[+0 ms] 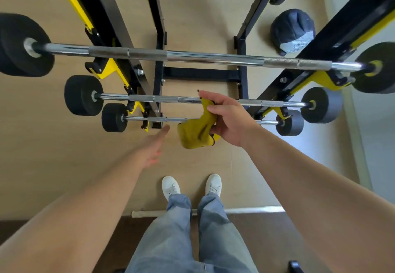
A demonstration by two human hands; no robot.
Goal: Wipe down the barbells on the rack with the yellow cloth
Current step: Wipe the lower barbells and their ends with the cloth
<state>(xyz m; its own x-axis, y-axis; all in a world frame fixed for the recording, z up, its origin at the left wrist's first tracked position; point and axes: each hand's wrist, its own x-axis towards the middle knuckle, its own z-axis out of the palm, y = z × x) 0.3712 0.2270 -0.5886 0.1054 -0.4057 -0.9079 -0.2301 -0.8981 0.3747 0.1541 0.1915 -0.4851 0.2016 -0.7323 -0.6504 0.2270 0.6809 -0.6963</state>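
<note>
My right hand [229,120] grips the bunched yellow cloth [197,131] over the middle barbell [171,99], ready to wipe; my left hand [156,144] reaches out, fingers straight, empty.

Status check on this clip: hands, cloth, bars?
Right hand grips yellow cloth, bunched, over middle barbell; contact unclear. Left hand open, empty, extended forward. Nothing in the way.

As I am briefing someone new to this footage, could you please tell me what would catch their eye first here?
The yellow cloth bunched in the right hand stands out at the centre. Above it, the largest barbell spans the frame on the black-and-yellow rack. The left hand reaches, open, towards the lowest barbell.
</note>
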